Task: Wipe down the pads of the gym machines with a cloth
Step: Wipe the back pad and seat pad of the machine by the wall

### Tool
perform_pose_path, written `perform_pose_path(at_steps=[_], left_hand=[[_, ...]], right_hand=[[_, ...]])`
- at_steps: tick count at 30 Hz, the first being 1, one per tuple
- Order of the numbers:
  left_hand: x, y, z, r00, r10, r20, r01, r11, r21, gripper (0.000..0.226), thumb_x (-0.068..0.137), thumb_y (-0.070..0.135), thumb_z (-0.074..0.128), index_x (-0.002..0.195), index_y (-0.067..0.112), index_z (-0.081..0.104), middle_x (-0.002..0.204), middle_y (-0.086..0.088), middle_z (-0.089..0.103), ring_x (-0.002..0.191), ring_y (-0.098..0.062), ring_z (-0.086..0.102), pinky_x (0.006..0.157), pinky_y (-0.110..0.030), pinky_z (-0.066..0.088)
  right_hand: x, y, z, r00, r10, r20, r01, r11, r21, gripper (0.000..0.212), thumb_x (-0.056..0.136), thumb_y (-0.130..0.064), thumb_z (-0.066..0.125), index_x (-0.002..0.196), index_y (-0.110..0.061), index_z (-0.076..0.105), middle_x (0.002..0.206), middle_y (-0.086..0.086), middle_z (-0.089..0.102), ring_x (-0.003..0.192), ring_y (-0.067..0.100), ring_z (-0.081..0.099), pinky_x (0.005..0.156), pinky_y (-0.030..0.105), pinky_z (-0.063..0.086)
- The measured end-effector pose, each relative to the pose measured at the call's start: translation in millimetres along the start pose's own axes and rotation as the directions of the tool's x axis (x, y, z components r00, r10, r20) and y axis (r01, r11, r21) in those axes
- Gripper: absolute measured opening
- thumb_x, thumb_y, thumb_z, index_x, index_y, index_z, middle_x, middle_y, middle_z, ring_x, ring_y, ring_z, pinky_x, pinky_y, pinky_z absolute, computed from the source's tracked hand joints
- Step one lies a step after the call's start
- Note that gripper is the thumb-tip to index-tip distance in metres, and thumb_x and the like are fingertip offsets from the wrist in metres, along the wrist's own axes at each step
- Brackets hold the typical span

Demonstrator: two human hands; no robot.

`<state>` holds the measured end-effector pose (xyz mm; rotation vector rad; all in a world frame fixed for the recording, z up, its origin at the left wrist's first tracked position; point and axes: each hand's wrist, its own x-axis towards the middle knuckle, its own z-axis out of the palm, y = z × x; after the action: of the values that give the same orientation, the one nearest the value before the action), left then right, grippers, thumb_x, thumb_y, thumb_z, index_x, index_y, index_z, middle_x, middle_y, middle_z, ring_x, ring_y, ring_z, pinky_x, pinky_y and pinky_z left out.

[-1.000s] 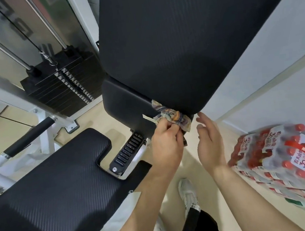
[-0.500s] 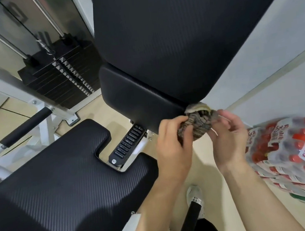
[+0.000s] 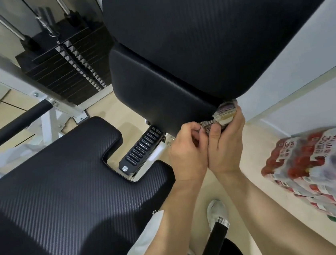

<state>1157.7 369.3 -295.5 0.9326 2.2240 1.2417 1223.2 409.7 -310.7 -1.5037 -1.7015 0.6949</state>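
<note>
Cloth (image 3: pixel 223 113) bunched at back pad (image 3: pixel 205 39) lower corner; left hand (image 3: pixel 188 156), right hand (image 3: pixel 226 143) both pinching it, likely refolding for next wipe.

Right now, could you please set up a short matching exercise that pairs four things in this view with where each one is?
Things:
1. cloth
2. weight stack
3. seat pad
4. packs of bottled water

Places:
A. lower left, nearest the person
B. held in both hands at the lower corner of the back pad
C. far right, on the floor by the wall
D. upper left, behind the white frame

Pairs: 1-B, 2-D, 3-A, 4-C. The left hand and the right hand both keep a closed grip on the cloth.
</note>
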Motion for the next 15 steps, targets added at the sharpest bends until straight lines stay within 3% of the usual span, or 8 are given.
perform_pose_path(at_steps=[3,7,10,12,15], left_hand=[[-6,-16,2,0.998,-0.039,0.051,0.038,0.999,0.020,0.008,0.094,0.029,0.064,0.095,0.024,0.059,0.074,0.017,0.063,0.071,-0.004,0.063,0.067,-0.024,0.052],[-9,-41,5,0.918,-0.367,0.153,0.363,0.930,0.055,0.019,0.096,0.041,0.058,0.088,0.024,0.057,0.079,0.010,0.070,0.073,-0.006,0.065,0.075,-0.030,0.054],[-3,-51,8,0.775,-0.586,0.237,0.582,0.808,0.091,0.042,0.096,0.053,0.052,0.080,0.017,0.066,0.075,0.003,0.071,0.068,-0.008,0.060,0.074,-0.028,0.049],[-2,-54,9,0.656,-0.677,0.334,0.699,0.712,0.069,0.057,0.095,0.061,0.048,0.072,0.012,0.066,0.069,0.000,0.067,0.068,-0.015,0.061,0.070,-0.028,0.050],[-3,-57,16,0.440,-0.764,0.472,0.879,0.475,-0.052,0.065,0.091,0.071,0.044,0.088,0.012,0.072,0.085,-0.003,0.074,0.086,-0.022,0.070,0.085,-0.038,0.059]], right_hand=[[-14,11,7,0.997,0.082,-0.001,-0.082,0.996,-0.037,0.066,0.100,-0.045,0.036,0.144,0.004,0.037,0.139,0.020,0.053,0.122,0.036,0.056,0.096,0.043,0.050],[-40,27,25,0.974,0.188,0.123,-0.174,0.978,-0.115,0.067,0.099,-0.049,0.029,0.143,0.001,0.038,0.135,0.019,0.058,0.117,0.036,0.060,0.092,0.042,0.052],[-50,34,36,0.942,0.270,0.198,-0.248,0.960,-0.129,0.068,0.097,-0.056,0.022,0.140,-0.005,0.037,0.125,0.016,0.063,0.106,0.034,0.064,0.082,0.043,0.054],[-53,39,39,0.928,0.288,0.237,-0.265,0.956,-0.123,0.067,0.098,-0.058,0.020,0.135,-0.006,0.041,0.120,0.012,0.063,0.101,0.029,0.064,0.078,0.035,0.050],[-56,50,36,0.897,0.307,0.317,-0.265,0.949,-0.169,0.064,0.099,-0.055,0.023,0.119,-0.003,0.054,0.100,0.003,0.064,0.086,0.022,0.061,0.070,0.021,0.036]])
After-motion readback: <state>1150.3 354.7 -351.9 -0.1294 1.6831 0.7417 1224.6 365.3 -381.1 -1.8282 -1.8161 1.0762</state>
